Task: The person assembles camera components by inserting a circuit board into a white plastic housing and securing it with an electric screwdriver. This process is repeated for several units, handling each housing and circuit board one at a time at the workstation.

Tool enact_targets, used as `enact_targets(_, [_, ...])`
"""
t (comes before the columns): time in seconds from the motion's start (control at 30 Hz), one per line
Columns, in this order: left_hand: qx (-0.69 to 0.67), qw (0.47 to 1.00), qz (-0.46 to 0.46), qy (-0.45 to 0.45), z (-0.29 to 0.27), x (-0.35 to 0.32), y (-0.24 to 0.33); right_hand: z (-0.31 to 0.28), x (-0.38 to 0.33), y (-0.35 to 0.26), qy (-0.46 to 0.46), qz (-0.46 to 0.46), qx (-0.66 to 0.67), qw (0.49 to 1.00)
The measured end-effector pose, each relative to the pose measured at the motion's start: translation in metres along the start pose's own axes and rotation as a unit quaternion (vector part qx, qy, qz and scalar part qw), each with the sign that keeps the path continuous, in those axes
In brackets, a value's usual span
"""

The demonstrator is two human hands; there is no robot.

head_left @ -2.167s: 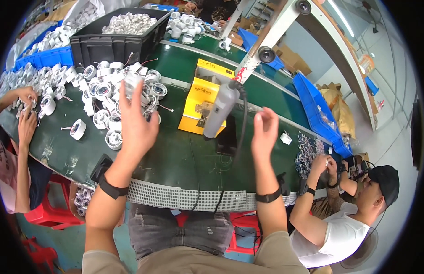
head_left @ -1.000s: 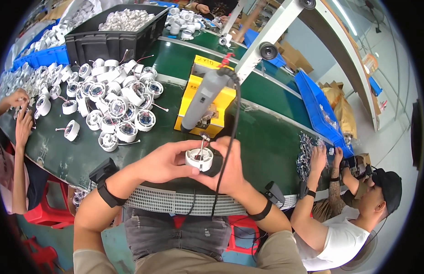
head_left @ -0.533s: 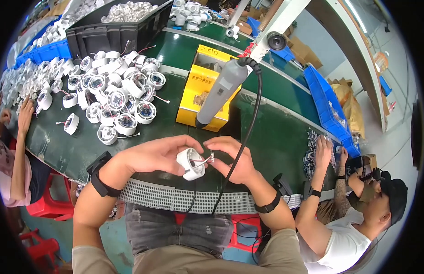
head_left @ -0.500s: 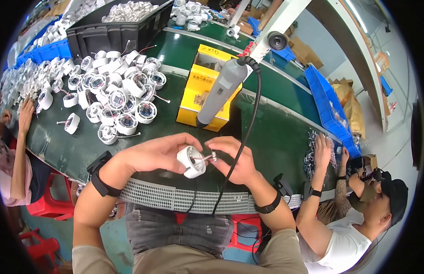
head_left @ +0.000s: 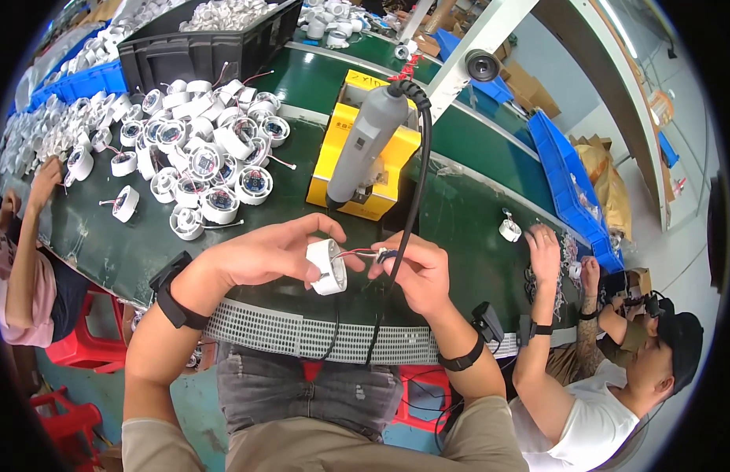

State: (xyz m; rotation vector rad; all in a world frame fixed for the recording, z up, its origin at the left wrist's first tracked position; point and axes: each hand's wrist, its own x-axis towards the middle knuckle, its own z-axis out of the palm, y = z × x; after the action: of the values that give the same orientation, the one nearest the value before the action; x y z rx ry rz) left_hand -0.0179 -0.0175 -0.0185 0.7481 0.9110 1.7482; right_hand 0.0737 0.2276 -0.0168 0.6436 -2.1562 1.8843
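Now the small white round plastic housing is grasped by the left hand, turned sideways below the hanging grey electric screwdriver; its thin wires are pinched and drawn out by the right hand.

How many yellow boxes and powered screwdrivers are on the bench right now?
2: one yellow box standing on the green bench beyond the hands, and one grey powered screwdriver hanging over it by a black cord. Others may be hidden.
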Motion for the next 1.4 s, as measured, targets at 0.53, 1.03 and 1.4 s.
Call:
enact_targets(0.53, [-0.077,0.995,0.056,-0.001,0.014,0.008,-0.006,0.019,0.002,0.003,0.062,0.126,0.132,0.981])
enact_targets(1.03, [0.221,0.955,0.130,0.150,0.025,0.022,-0.034,0.044,-0.006,-0.009,0.113,0.137,0.014,0.984])
enact_targets(1.4, [0.164,0.962,0.201,0.087,0.024,0.021,-0.038,0.053,0.000,0.004,0.133,0.061,0.092,0.985])
